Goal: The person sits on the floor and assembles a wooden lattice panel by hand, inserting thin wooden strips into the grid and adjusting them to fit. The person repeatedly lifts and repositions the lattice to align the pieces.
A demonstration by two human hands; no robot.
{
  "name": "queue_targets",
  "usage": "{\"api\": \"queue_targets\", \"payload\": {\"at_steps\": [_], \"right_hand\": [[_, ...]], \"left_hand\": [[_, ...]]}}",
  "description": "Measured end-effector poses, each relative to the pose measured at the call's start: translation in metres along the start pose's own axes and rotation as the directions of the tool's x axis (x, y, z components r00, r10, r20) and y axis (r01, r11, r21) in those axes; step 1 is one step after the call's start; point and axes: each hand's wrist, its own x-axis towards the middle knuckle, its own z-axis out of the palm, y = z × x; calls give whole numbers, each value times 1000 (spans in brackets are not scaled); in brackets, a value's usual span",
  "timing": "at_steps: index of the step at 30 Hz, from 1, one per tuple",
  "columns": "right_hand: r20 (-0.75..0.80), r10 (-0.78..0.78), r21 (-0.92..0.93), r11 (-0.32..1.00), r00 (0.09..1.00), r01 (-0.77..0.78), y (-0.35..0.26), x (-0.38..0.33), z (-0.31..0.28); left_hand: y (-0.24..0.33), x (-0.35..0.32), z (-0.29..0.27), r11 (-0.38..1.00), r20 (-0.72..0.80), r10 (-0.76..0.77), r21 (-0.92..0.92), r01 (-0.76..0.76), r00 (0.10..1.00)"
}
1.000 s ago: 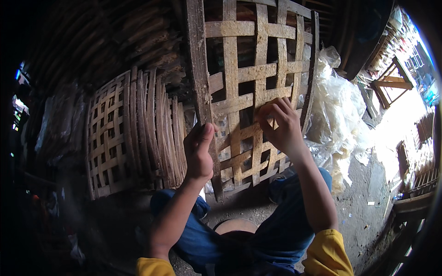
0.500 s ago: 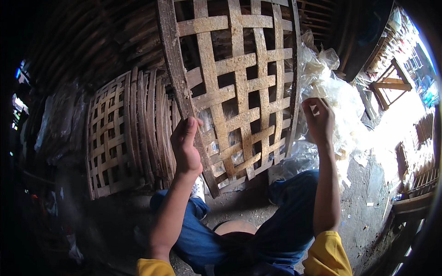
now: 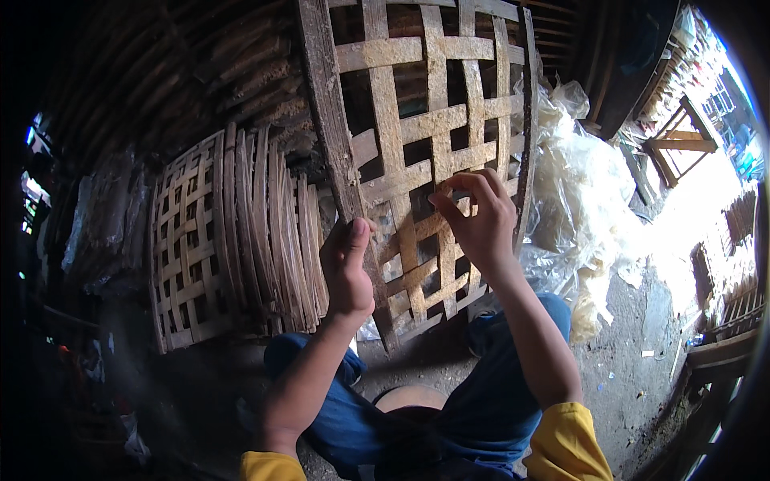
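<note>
A woven bamboo lattice panel (image 3: 423,127) with wooden side rails stands tilted in front of me, crusted with pale dried residue. My left hand (image 3: 350,268) is closed round its left rail near the lower end, thumb on the near side. In front of the weave, right of centre, my right hand (image 3: 485,220) is curled, with thumb and forefinger drawn together at the strips. Whatever may be between those fingertips is too small to make out.
Left of the panel leans a stack of similar lattice panels (image 3: 188,240). Crumpled clear plastic sheeting (image 3: 573,188) lies to the right, with a wooden stand (image 3: 682,145) farther off. A round brown object (image 3: 411,396) sits between my knees.
My right hand has moved left from beside the right rail to the front of the weave. The panel and my left hand on it have shifted slightly right.
</note>
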Motion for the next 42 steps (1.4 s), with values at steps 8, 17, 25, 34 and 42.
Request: {"api": "queue_targets", "payload": {"at_steps": [8,17,25,34,42], "right_hand": [[-60,99,78,992,993,-95,-5,-7,8],[-15,231,231,947,973,-222,3,-15,17],[120,225,253,935,967,-249,3,-9,2],[-69,585,545,700,808,-461,83,11,-98],[-118,504,-24,860,855,-510,128,-4,-107]], "left_hand": [[-6,-3,-3,999,53,-15,31,13,998],[-6,-14,5,995,52,53,87,-57,997],[-5,-6,0,992,26,72,104,-74,997],[-11,19,-20,976,-96,-114,-198,94,989],[-1,29,-40,968,-128,-68,-247,34,989]]}}
